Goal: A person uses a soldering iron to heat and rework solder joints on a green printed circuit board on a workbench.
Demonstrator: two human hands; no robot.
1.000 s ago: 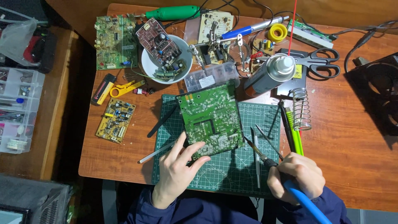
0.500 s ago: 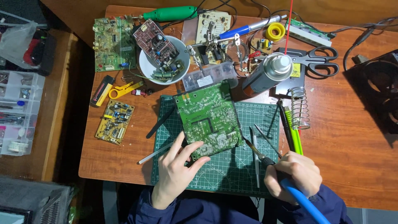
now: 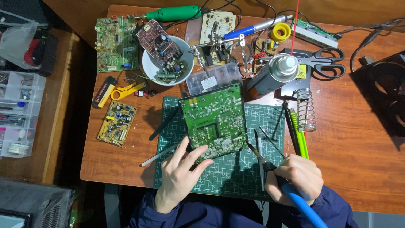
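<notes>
Our left hand [image 3: 179, 179] pins the green rectangular circuit board [image 3: 215, 120] on the green cutting mat [image 3: 236, 173]; right hand [image 3: 295, 179] grips the blue-handled soldering iron [image 3: 263, 160], tip at board's right edge. Risk: board slips, bridging joints; silver spray can [image 3: 272, 74] sits close to heat

A big green circuit board [image 3: 215, 120] lies tilted on the green cutting mat [image 3: 253, 177]. The blue-handled soldering iron [image 3: 276, 173] points its tip at the board's lower right edge.
</notes>
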